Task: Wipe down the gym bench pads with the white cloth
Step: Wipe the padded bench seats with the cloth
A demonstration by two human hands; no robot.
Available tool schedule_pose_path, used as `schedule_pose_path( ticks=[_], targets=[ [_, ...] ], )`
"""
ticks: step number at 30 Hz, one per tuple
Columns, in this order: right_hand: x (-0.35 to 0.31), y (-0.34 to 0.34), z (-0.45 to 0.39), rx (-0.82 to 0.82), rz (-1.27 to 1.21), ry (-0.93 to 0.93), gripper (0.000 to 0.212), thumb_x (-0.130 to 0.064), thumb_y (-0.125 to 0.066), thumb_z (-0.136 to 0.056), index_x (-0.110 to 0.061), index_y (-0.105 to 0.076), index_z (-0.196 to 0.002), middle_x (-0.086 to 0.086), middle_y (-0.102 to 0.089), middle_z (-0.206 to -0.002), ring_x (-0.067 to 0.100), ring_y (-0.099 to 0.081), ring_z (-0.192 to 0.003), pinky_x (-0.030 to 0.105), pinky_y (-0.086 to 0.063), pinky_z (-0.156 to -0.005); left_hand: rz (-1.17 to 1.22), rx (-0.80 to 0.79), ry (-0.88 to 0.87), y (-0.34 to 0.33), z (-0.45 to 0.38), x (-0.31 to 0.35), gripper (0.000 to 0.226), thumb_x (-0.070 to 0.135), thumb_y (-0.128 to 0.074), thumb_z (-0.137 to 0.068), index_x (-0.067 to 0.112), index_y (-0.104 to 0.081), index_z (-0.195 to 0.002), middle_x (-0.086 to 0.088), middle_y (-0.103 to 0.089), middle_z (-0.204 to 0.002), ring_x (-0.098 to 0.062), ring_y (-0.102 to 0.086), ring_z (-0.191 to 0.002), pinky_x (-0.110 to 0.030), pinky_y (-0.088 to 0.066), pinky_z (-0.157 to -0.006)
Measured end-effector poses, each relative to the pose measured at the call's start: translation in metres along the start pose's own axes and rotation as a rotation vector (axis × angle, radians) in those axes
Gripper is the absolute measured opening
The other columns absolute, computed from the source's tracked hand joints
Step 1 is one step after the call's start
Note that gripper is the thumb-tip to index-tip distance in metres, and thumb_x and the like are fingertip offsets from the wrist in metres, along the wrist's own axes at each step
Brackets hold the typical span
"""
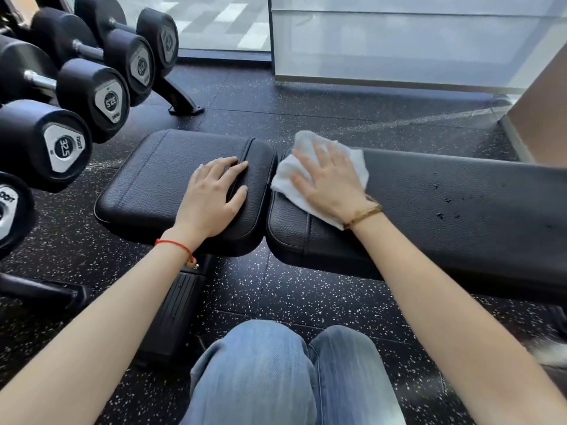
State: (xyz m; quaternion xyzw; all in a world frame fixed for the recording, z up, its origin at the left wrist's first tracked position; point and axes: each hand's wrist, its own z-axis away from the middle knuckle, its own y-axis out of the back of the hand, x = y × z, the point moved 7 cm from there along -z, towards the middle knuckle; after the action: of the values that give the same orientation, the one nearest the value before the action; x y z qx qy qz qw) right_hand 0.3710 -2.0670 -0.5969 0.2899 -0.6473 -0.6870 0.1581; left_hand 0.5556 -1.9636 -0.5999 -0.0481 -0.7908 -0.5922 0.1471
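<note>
Black rubber floor [322, 99] flecked with white ran under everything, and frosted glass panels [399, 41] closed off the far side. Along the left stood a rack of black dumbbells [92, 93], two of their end plates marked 32.5.

Across the middle lay the gym bench, its two black pads end to end with a narrow gap between them. The left hand [211, 197] rested flat on the smaller seat pad [147, 185], fingers straight and slightly spread, the fingertips lying over the stitched seam near the pad's right end. A red string bracelet [175, 245] circled that wrist.

The right hand [331, 179] lay palm down on the white cloth [294, 170], fingers spread wide, pressing it onto the near end of the long back pad [460, 204], just beside the gap. Crumpled cloth edges showed beyond the fingertips and beside the wrist. A thin gold-coloured bracelet [363, 214] sat on that wrist. Further right, the long pad's surface showed several small nicks.

Knees in blue jeans [276, 369] filled the bottom of the view, in front of the bench.
</note>
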Motion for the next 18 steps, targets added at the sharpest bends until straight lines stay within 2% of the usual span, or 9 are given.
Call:
schedule_pose_path(
  ticks=[3,6,9,11,13,15,18],
  targets=[
    [-0.021,-0.006,0.039,0.035,0.024,0.133,0.059,-0.053,-0.024,-0.103,-0.033,-0.015,-0.157,0.007,-0.012,-0.165,0.032,-0.005,-0.152,0.045,0.001,-0.124,0.005,0.003,-0.005,-0.001,0.0,-0.001,0.054,0.043,-0.041,-0.094,0.025,-0.045,-0.145,0.001,-0.043,-0.15,-0.022,-0.034,-0.142,-0.047,-0.017,-0.122],
    [-0.007,-0.007,0.082,0.041,-0.014,0.186,0.063,-0.061,-0.013,-0.098,-0.037,-0.016,-0.157,0.003,-0.014,-0.166,0.029,-0.007,-0.153,0.041,0.001,-0.125,-0.004,0.007,-0.002,-0.001,0.0,-0.001,0.049,0.037,-0.048,-0.098,0.025,-0.044,-0.146,0.0,-0.042,-0.151,-0.022,-0.032,-0.143,-0.047,-0.016,-0.122],
    [0.039,0.001,0.071,0.075,0.016,0.031,0.061,-0.057,-0.017,-0.1,-0.033,-0.013,-0.157,0.007,-0.019,-0.164,0.03,-0.012,-0.15,0.044,-0.006,-0.124,-0.019,0.005,0.006,0.0,0.0,0.001,0.049,0.034,-0.05,-0.098,0.023,-0.045,-0.145,-0.002,-0.041,-0.152,-0.023,-0.032,-0.144,-0.047,-0.016,-0.122],
    [0.056,0.007,0.037,0.061,0.035,-0.086,0.059,-0.052,-0.021,-0.103,-0.031,-0.012,-0.157,0.009,-0.016,-0.164,0.032,-0.009,-0.151,0.046,-0.005,-0.123,-0.016,-0.008,0.024,0.0,-0.001,0.003,0.049,0.032,-0.051,-0.097,0.022,-0.045,-0.145,-0.003,-0.041,-0.152,-0.023,-0.031,-0.144,-0.048,-0.016,-0.122],
    [0.048,0.008,0.004,0.034,0.032,-0.112,0.057,-0.051,-0.021,-0.104,-0.033,-0.012,-0.157,0.011,-0.012,-0.165,0.032,-0.005,-0.152,0.047,-0.001,-0.123,0.006,-0.019,0.064,0.001,-0.003,0.007,0.048,0.03,-0.052,-0.096,0.022,-0.047,-0.144,-0.004,-0.04,-0.153,-0.023,-0.03,-0.144,-0.049,-0.015,-0.122],
    [0.024,0.004,-0.007,0.019,0.022,-0.048,0.057,-0.051,-0.021,-0.105,-0.031,-0.012,-0.158,0.012,-0.011,-0.165,0.033,-0.005,-0.152,0.048,0.0,-0.123,0.029,-0.011,0.087,0.001,-0.008,0.016,0.046,0.028,-0.053,-0.095,0.022,-0.051,-0.141,-0.006,-0.04,-0.153,-0.025,-0.03,-0.144,-0.05,-0.017,-0.121],
    [-0.003,-0.002,0.024,0.041,0.051,0.101,0.06,-0.051,-0.023,-0.104,-0.028,-0.012,-0.158,0.01,-0.012,-0.165,0.032,-0.007,-0.151,0.047,-0.001,-0.123,0.002,0.013,0.04,-0.003,-0.013,0.034,0.045,0.028,-0.053,-0.095,0.021,-0.052,-0.139,-0.008,-0.042,-0.151,-0.027,-0.03,-0.144,-0.05,-0.02,-0.119]
  ],
)
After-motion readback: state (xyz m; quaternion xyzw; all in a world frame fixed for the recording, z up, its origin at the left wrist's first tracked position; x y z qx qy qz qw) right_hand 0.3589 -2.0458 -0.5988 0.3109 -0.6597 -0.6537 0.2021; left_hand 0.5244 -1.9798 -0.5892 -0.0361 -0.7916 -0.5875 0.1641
